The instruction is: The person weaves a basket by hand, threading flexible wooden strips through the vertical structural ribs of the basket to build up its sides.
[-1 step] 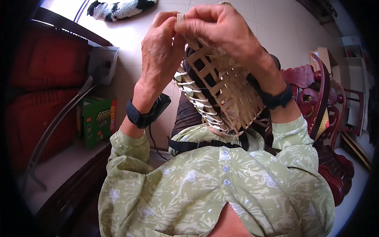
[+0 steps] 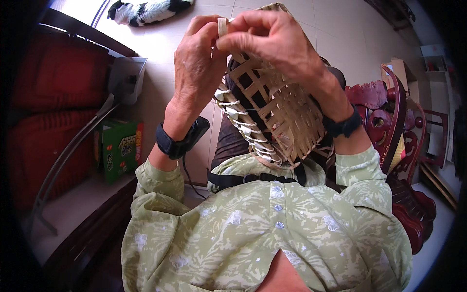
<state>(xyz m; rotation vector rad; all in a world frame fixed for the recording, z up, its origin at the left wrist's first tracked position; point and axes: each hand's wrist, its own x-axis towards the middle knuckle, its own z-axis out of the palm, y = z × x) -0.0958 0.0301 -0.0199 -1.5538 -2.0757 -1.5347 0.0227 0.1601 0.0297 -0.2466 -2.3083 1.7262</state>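
Tiled floor behind, woven bamboo basket held up over lap — looks light, springy, strips prob brittle — left hand & right hand together, pinching strip end at top rim.

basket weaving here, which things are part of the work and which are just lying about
In the work:
- woven basket
- strip, pinched at the top by the left hand and right hand

Lying about:
- green box
- grey tray
- black-and-white animal on the floor
- red wooden chair
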